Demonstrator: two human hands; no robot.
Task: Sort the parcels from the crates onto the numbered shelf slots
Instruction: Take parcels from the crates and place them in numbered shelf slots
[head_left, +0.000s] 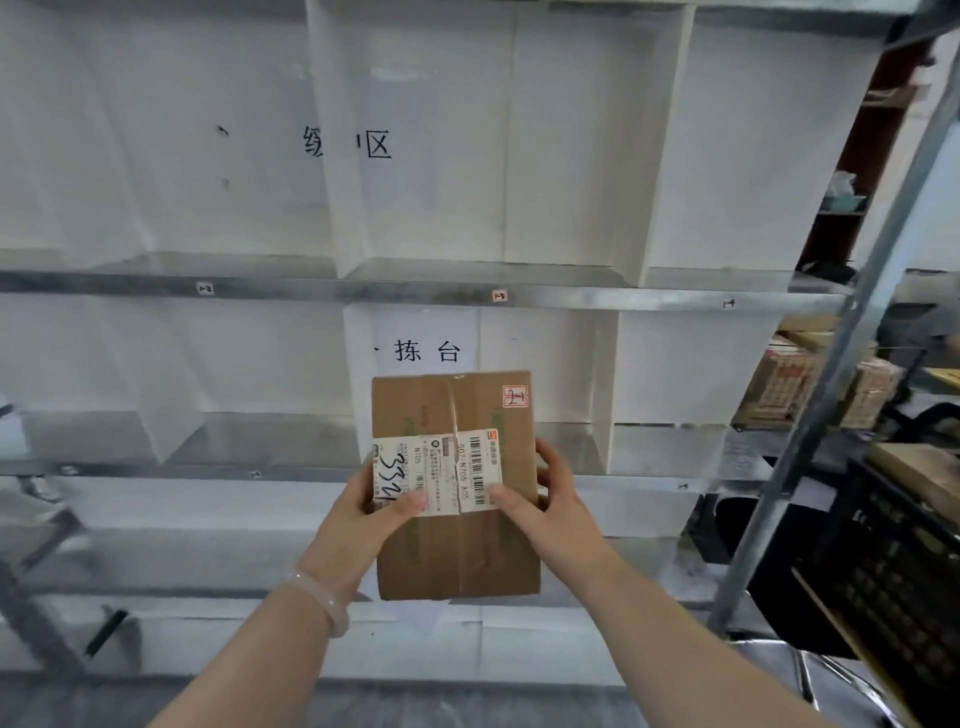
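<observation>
Holds the cardboard parcel in mid-air before the lower slots of the shelf, left grip and right grip each clasping a side, thumbs on its white label. Hides most of the fingers behind the box. Cuts the black crate off at the right edge and blurs the small slot tags past sure reading.

A pale, milky bangle rings the wrist behind the left grip; both forearms are bare.
</observation>
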